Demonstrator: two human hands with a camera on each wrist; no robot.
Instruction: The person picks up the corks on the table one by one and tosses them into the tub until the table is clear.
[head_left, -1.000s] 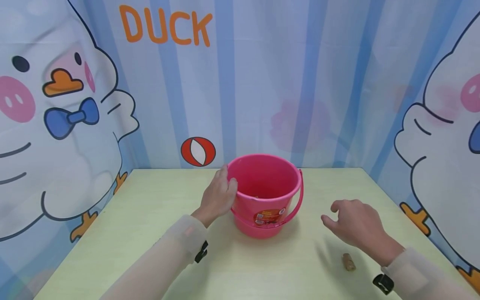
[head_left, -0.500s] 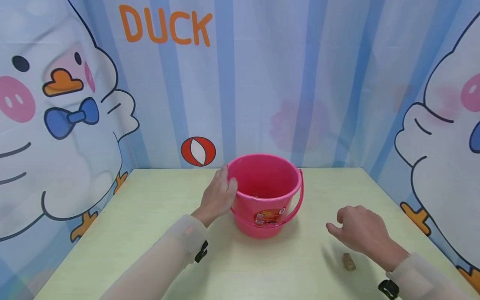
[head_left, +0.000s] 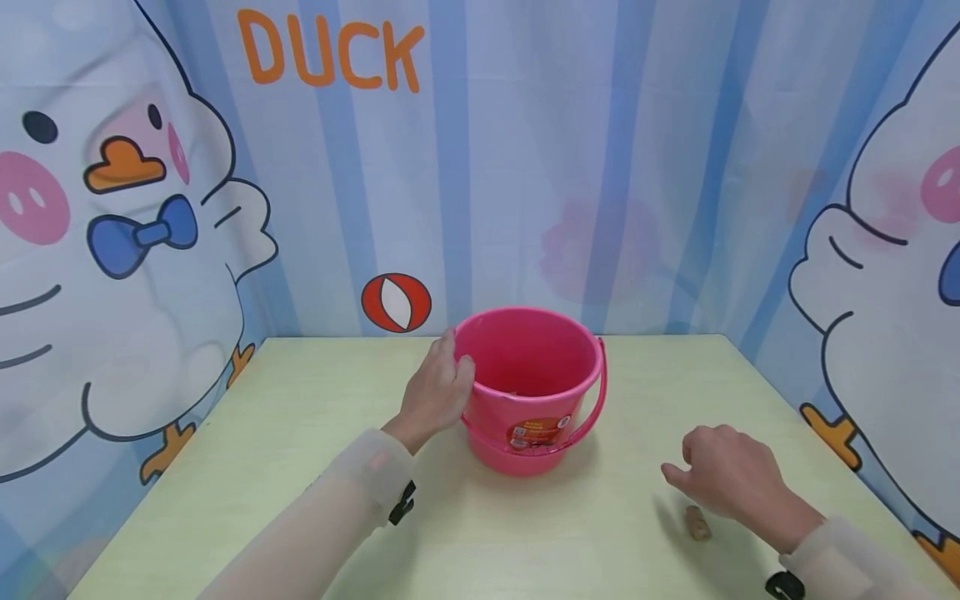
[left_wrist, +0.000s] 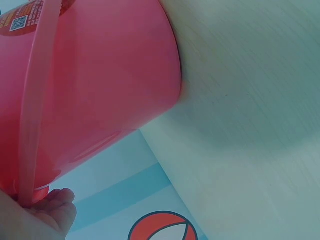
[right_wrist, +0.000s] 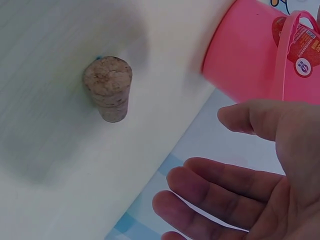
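A pink bucket [head_left: 525,433] stands upright at the middle of the table, its handle [head_left: 600,400] hanging down on the front right side. My left hand [head_left: 437,387] grips the bucket's left rim, the thumb at the near side. Part of a small tan thing [head_left: 513,393] shows inside, just past the near rim. A tapered cork stopper [right_wrist: 109,87] lies on the table to the right, its wide end towards the right wrist camera. Above and beside the cork hovers my right hand [head_left: 735,475], holding nothing, with thumb and fingers apart in the right wrist view.
The pale yellow table [head_left: 330,383] ends at a striped blue curtain [head_left: 510,167] behind the bucket. Printed duck curtains [head_left: 150,333] close in on the left and right sides. Each wrist wears a black strap [head_left: 402,503] over a pale sleeve.
My right hand has moved a little right and towards me, lower over the cork. The left hand and the bucket have kept their places.
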